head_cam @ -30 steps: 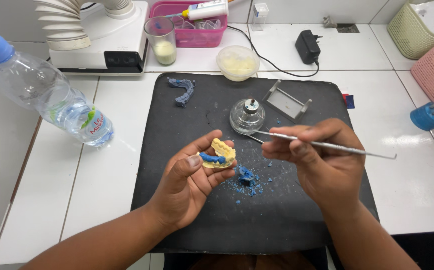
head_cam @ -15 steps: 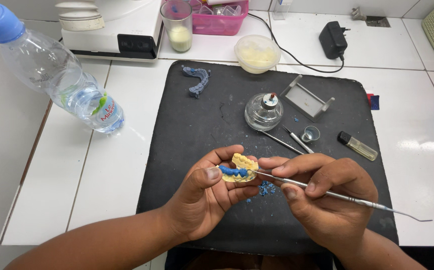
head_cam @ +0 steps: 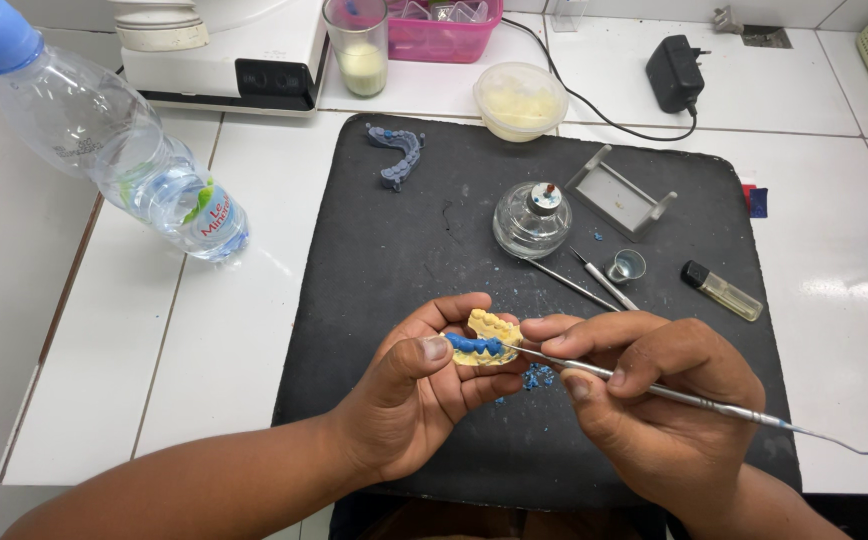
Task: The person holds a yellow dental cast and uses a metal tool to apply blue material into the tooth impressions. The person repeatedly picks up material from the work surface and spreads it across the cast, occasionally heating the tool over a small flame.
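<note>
Left hand (head_cam: 409,400) pinching yellow dental cast (head_cam: 486,338) with blue wax teeth, held above near part of black mat (head_cam: 374,270). Right hand (head_cam: 659,400) gripping metal carving tool (head_cam: 694,398), tip touching cast. Beyond: glass spirit lamp (head_cam: 532,218), grey metal stand (head_cam: 621,193), lighter (head_cam: 721,291). Far: tub (head_cam: 520,100) of yellowish material, cup (head_cam: 358,45) with pale liquid. Left on desk (head_cam: 204,340): water bottle (head_cam: 104,135), lying down.

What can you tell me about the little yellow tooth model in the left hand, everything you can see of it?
The tooth model is a small pale-yellow cast of a dental arch, plaster-like, with moulded teeth along its upper edge. A row of blue, wax-like teeth sits on its front left side. The left hand pinches it between thumb and fingers above the black mat. The thin metal instrument held in the right hand meets it beside the blue teeth. Blue crumbs lie on the mat below it.
</note>
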